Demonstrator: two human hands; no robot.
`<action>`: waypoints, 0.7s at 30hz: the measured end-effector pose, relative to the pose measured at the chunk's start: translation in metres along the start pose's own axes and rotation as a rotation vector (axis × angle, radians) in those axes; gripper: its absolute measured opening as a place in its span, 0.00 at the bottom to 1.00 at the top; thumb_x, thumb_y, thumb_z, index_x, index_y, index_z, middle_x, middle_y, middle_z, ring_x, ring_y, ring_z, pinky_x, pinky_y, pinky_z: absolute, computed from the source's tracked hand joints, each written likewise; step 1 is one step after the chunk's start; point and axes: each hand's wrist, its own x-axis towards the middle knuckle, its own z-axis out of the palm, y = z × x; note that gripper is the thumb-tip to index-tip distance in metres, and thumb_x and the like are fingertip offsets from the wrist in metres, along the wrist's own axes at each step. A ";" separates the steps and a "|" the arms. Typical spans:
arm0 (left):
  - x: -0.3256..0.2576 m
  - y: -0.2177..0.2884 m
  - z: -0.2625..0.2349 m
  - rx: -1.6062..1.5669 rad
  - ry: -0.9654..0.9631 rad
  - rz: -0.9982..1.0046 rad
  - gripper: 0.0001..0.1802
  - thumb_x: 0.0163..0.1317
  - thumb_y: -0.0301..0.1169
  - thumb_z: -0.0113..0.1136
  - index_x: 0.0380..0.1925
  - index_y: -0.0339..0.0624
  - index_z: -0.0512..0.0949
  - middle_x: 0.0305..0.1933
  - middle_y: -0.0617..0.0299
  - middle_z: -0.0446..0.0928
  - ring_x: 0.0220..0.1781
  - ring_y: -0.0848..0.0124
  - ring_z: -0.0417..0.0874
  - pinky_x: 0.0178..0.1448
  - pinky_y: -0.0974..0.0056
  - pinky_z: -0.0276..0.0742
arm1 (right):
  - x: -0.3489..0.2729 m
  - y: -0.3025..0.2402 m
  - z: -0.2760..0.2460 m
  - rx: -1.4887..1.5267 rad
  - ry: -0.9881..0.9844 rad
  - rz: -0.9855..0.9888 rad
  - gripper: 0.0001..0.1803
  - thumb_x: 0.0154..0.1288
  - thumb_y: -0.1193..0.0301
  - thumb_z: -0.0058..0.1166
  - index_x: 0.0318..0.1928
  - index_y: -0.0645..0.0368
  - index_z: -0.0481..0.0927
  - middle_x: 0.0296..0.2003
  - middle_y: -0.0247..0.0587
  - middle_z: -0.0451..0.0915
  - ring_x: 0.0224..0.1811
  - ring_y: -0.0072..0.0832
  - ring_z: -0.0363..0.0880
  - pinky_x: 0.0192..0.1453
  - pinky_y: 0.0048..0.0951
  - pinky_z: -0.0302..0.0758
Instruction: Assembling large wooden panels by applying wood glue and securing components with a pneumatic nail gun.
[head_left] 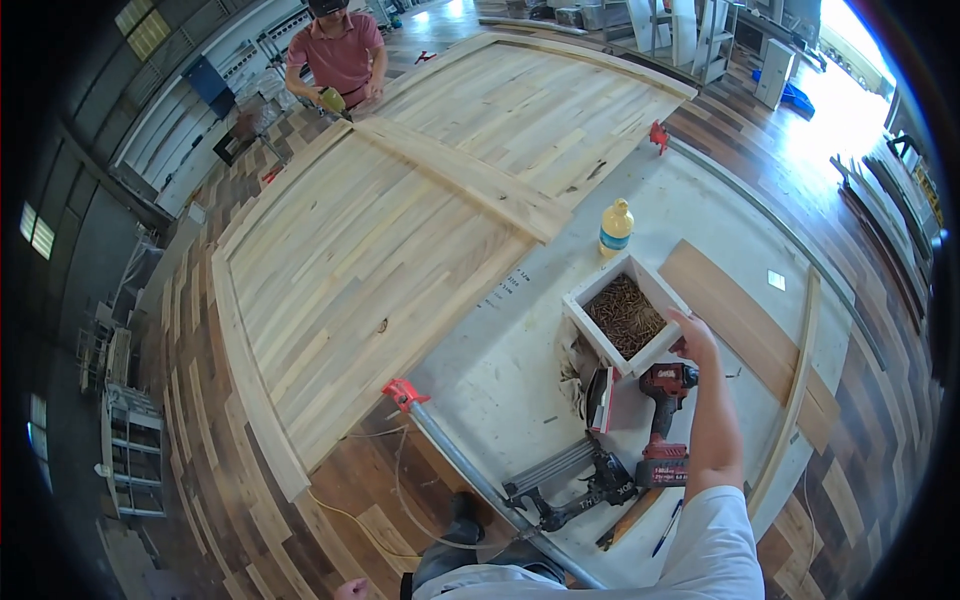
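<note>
- I stand in a big workshop with a floor of mixed wood strips; in front of me is a pale grey tabletop [500, 370], and a very large panel of glued light boards [400, 230] lies across its far part.
- My right hand [692, 335] reaches forward and rests on the near right corner of a white wooden box [585, 295] full of brown screws [625, 315]; the fingers are curled on the rim, but I cannot tell if the grip is really closed on it.
- The box stands on the tabletop, just behind a red cordless drill [665, 420] that lies under my forearm.
- A dark nail gun [570, 490] lies left of the drill, near the table edge.
- A yellow glue bottle [615, 228] stands behind the box, beside the end of the panel.
- A thin brown board [740, 320] lies to the right of the box.
- A long clamp with a red head [405, 393] runs along the near edge.
- My left hand [350, 590] shows only at the bottom edge, so I cannot tell its grip.
- Another person in a pink shirt [340, 55] works at the far side of the panel.
</note>
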 end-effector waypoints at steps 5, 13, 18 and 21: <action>0.003 0.008 0.009 -0.021 -0.041 -0.019 0.17 0.64 0.29 0.55 0.51 0.36 0.79 0.53 0.46 0.80 0.56 0.52 0.79 0.62 0.57 0.72 | 0.010 0.034 -0.082 0.026 0.334 -0.159 0.35 0.63 0.43 0.55 0.56 0.60 0.77 0.34 0.45 0.81 0.15 0.28 0.75 0.15 0.28 0.72; 0.006 -0.080 0.029 0.019 -0.138 0.145 0.18 0.70 0.35 0.52 0.51 0.34 0.78 0.49 0.49 0.80 0.50 0.58 0.80 0.55 0.59 0.75 | 0.013 0.069 -0.121 -0.749 0.609 -0.217 0.27 0.54 0.54 0.64 0.51 0.54 0.81 0.54 0.51 0.78 0.58 0.45 0.75 0.62 0.44 0.73; 0.000 -0.047 0.017 0.055 -0.008 0.214 0.19 0.70 0.39 0.53 0.50 0.35 0.79 0.49 0.51 0.80 0.47 0.61 0.80 0.49 0.61 0.77 | 0.010 0.064 -0.144 -0.960 0.547 -0.292 0.26 0.52 0.56 0.66 0.53 0.47 0.80 0.63 0.46 0.70 0.62 0.47 0.72 0.61 0.43 0.74; -0.001 -0.028 0.009 -0.053 -0.013 0.093 0.18 0.70 0.39 0.54 0.48 0.35 0.80 0.45 0.51 0.81 0.43 0.63 0.80 0.44 0.60 0.78 | 0.033 0.060 -0.150 -0.998 0.455 -0.441 0.31 0.51 0.55 0.67 0.56 0.49 0.76 0.64 0.50 0.68 0.61 0.47 0.72 0.62 0.44 0.73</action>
